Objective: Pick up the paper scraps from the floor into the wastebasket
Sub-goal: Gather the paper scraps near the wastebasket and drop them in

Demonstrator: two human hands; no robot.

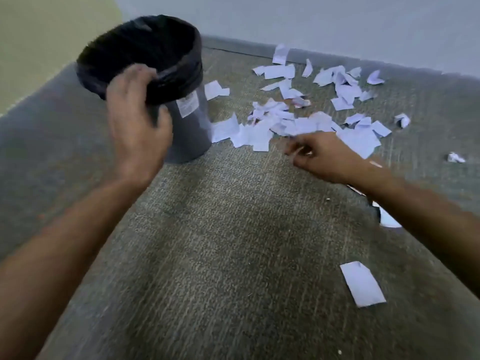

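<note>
A grey wastebasket [189, 131] lined with a black bag stands on the carpet at the upper left, tilted slightly. My left hand [137, 126] is at its near rim, fingers curled around the bag edge. Several white paper scraps [259, 133] lie scattered to the right of the basket, up to the wall. My right hand [319, 157] hovers low at the near edge of the pile, fingers apart and blurred; I see no paper in it. One larger scrap [362, 283] lies alone nearer to me on the right.
Grey-brown carpet [220, 242] covers the floor. A pale wall [337, 22] runs along the back behind the scraps. Crumpled bits [455, 157] lie at the far right. Another scrap [389, 219] peeks from under my right forearm.
</note>
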